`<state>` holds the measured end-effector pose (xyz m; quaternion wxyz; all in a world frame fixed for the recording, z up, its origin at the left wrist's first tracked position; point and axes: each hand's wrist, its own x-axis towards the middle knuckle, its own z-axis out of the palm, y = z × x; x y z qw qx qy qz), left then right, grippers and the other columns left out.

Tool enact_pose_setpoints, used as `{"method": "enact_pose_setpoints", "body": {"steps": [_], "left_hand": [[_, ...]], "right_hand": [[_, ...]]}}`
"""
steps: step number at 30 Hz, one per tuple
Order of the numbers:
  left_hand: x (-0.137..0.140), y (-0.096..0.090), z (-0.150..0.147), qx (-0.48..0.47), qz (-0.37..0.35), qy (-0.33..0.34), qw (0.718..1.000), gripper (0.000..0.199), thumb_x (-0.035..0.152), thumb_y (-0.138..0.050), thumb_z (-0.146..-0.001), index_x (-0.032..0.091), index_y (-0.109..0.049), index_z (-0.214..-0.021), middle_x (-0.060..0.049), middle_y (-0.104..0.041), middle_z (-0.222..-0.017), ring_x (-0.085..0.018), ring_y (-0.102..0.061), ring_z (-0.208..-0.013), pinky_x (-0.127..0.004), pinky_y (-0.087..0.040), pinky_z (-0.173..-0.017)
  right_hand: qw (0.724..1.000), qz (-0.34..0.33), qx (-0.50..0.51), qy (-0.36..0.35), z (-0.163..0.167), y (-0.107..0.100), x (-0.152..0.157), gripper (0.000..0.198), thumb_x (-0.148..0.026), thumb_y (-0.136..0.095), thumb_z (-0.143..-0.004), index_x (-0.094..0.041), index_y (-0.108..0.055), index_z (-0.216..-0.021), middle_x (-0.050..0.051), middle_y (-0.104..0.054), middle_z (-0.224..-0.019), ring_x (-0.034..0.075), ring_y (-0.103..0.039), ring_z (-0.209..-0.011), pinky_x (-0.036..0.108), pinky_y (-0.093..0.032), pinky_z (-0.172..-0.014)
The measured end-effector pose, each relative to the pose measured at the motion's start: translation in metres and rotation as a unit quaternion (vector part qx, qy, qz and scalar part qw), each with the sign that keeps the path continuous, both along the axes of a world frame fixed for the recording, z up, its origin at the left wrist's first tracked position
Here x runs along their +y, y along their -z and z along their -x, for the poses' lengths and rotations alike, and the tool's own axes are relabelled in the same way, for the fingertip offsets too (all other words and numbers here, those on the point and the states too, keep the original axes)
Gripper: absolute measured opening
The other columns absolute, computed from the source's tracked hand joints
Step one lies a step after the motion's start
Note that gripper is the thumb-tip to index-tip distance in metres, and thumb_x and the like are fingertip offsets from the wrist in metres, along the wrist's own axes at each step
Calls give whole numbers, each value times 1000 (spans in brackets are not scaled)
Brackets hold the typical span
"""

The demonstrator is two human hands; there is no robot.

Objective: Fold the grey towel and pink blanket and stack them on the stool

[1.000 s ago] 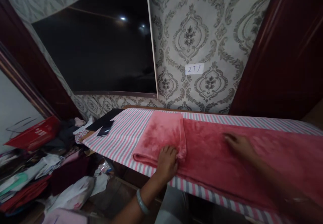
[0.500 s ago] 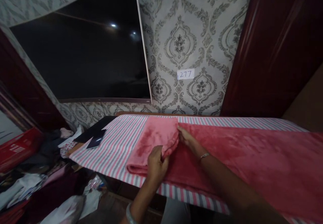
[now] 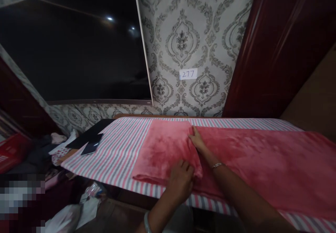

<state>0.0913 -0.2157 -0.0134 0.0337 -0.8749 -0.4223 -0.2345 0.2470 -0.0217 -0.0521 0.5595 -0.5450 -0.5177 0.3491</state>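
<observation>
A plush pink-red blanket [image 3: 257, 163] lies lengthwise over a striped cloth, its left end folded over into a flat section [image 3: 162, 145]. My left hand [image 3: 181, 178] has its fingers curled on the front corner of that folded section, closed on the fabric. At the far corner of the same edge, my right hand [image 3: 197, 140] pinches the blanket, its thumb side partly hidden. The folded edge runs between the two hands. Beneath, the pink, grey and white striped cloth [image 3: 112, 152] shows at the left and along the front.
A dark phone [image 3: 92, 144] rests on the cloth's left side, beside a black flat item [image 3: 90, 133]. Behind are a large television [image 3: 86, 50] and a paper marked 277 [image 3: 188, 74] on patterned wallpaper. Clothes and bags [image 3: 65, 215] are piled at the lower left.
Both hands have moved right, bringing the folded edge with them. The folded section is wider and flatter, and its front corner has come down. The view has shifted slightly.
</observation>
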Motion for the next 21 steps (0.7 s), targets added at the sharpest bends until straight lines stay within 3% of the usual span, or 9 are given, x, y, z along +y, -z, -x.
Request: {"method": "enact_pose_setpoints", "body": {"steps": [3, 8, 16, 21], "left_hand": [[-2, 1, -2, 39, 41, -10, 998, 22, 8, -58, -76, 17, -63, -95, -6, -66, -100, -25, -57, -93, -40, -50, -79], [-3, -2, 2, 45, 55, -12, 997, 24, 10, -60, -79, 17, -63, -102, -7, -65, -106, -25, -56, -98, -41, -49, -85], [-8, 2, -3, 47, 58, 5, 997, 30, 9, -59, -80, 16, -64, -108, -12, -65, -112, -29, -58, -103, -46, -52, -87], [-11, -11, 27, -44, 70, 82, 993, 43, 26, -64, -86, 19, -59, -127, -13, -61, -132, -28, -56, -122, -46, -48, -102]], "right_hand": [[1000, -8, -3, -22, -1, 1, -6, 74, -25, -59, -72, -23, -49, -145, 7, -53, -146, 25, -47, -137, 44, -32, -117], [998, 6, 12, -55, -3, -11, -14, 60, -22, -59, -71, -17, -63, -131, 10, -61, -137, 26, -53, -130, 43, -36, -115], [997, 36, 38, -58, -8, -24, -29, 71, -21, -65, -70, -19, -54, -140, 8, -51, -148, 25, -49, -134, 41, -34, -116], [987, 64, 98, -107, -14, -23, -65, 86, -22, -73, -66, -22, -45, -147, 7, -58, -141, 27, -56, -126, 44, -44, -109]]}}
